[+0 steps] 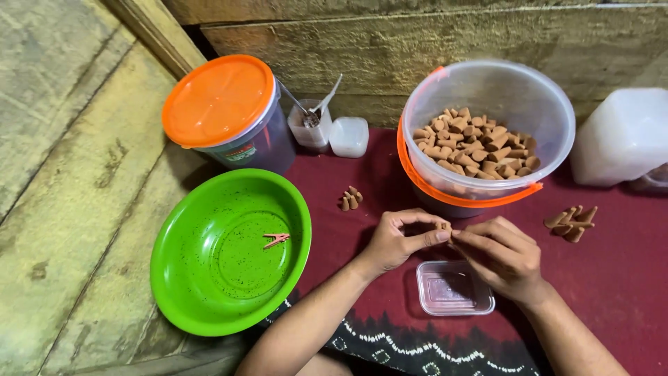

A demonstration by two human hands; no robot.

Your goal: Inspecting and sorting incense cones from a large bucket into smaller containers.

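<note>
- I'm holding one small brown cone [443,225] between both hands, just above the maroon cloth [612,278], at about 5 o'clock of the frame centre.
- My left hand [398,240] is pinching it with thumb and forefinger closed on the piece; my right hand [502,256] is meeting it from 3 o'clock, fingertips [460,237] closed against the same cone.
- The cone is mostly hidden by my fingers; only a bit of terracotta-brown clay-like surface is showing, so I cannot tell its full shape.
- Judging progress: early. The clear bucket [550,104] at 1 o'clock is holding a big heap of loose cones [476,143], apparently unsorted.
- The small clear rectangular container [454,289] is sitting empty just below my hands, at 6 o'clock of them, so nothing looks packed into it yet.
- Two small batches are lying out on the cloth: a little cluster [350,199] at 10 o'clock of my hands, and a fanned bundle [572,222] at 3 o'clock.
- The green bowl [174,278] at 9 o'clock is holding only a small pink clip [276,240].
- The orange-lidded tub [219,101] is standing closed at 11 o'clock, with a small jar with a spoon [311,125] and a white cap [348,136] beside it.
- A translucent white jug [623,136] is standing at the far right.
</note>
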